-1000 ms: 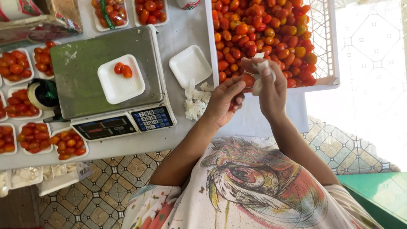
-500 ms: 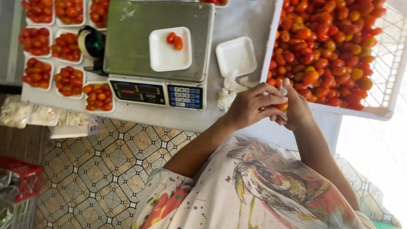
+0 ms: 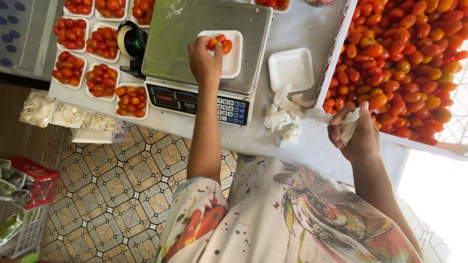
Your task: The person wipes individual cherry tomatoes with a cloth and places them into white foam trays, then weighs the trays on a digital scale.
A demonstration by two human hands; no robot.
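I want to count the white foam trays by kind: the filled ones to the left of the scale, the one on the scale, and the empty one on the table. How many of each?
Filled trays left of the scale: 8
Tray on the scale, a few tomatoes in it: 1
Empty tray on the table: 1
Total: 10

I see glossy, smooth-skinned cherry tomatoes (image 3: 399, 53) heaped in a white plastic crate (image 3: 333, 73). The scale (image 3: 204, 58) has a brushed, dull metal platform; on it sits a matt white foam tray (image 3: 231, 58). My right grip (image 3: 358, 131) is closed round a soft, crumpled white paper tissue (image 3: 349, 124). The counter (image 3: 292, 24) looks smooth and matt.
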